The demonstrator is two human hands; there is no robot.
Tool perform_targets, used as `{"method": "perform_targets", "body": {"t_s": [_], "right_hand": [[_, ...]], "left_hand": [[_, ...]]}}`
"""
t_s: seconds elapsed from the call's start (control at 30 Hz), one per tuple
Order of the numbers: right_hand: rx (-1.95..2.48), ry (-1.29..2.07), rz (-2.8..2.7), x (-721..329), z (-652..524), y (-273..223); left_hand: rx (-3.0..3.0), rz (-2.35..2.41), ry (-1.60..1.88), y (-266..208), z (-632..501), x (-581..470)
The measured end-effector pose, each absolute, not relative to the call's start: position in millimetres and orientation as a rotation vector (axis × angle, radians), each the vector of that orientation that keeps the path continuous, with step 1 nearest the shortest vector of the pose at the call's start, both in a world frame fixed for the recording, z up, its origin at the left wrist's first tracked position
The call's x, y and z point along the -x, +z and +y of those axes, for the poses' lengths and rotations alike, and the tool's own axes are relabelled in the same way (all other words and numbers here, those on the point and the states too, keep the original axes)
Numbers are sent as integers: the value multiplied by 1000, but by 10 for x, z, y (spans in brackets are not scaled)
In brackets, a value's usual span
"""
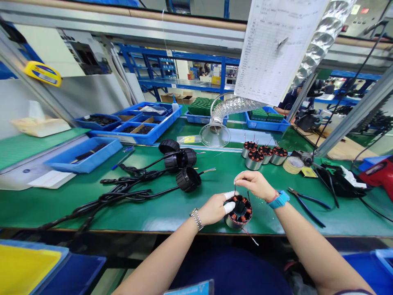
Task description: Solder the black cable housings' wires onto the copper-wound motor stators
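Note:
A motor stator (242,217) with copper windings and a silver body stands near the table's front edge. My left hand (217,208), with white covers on its fingertips, grips the stator's left rim. Above it, my right hand (254,183) pinches the top of a dark lead wire (235,189) that rises from the windings. A second dark wire stands up at the stator's right side. Red and white leads (250,236) stick out from its front, past the table edge.
Several other stators (254,159) stand behind my hands. Pliers (308,200) and a tape roll (293,164) lie to the right. Black cables (138,189) with round black housings (188,179) are on the left. A fume extraction funnel (215,134) hangs ahead, near blue bins (147,137).

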State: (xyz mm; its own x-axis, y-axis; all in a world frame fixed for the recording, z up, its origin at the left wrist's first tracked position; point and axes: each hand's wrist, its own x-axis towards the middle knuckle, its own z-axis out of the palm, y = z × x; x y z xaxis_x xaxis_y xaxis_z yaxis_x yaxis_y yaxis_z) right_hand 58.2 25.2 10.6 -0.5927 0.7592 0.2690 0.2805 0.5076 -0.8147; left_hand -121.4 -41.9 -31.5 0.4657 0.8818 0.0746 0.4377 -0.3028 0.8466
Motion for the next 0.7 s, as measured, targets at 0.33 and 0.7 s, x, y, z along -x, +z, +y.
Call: {"method": "perform_targets", "body": {"t_s": [0.33,0.7], "right_hand": [[1200,928,-1950,-986,-133,65],[1423,286,-2215,-723,-330,146]], "left_hand": [[-1458,920,869,-364,-342,1031],[-1736,1178,841,-283,-434,936]]}}
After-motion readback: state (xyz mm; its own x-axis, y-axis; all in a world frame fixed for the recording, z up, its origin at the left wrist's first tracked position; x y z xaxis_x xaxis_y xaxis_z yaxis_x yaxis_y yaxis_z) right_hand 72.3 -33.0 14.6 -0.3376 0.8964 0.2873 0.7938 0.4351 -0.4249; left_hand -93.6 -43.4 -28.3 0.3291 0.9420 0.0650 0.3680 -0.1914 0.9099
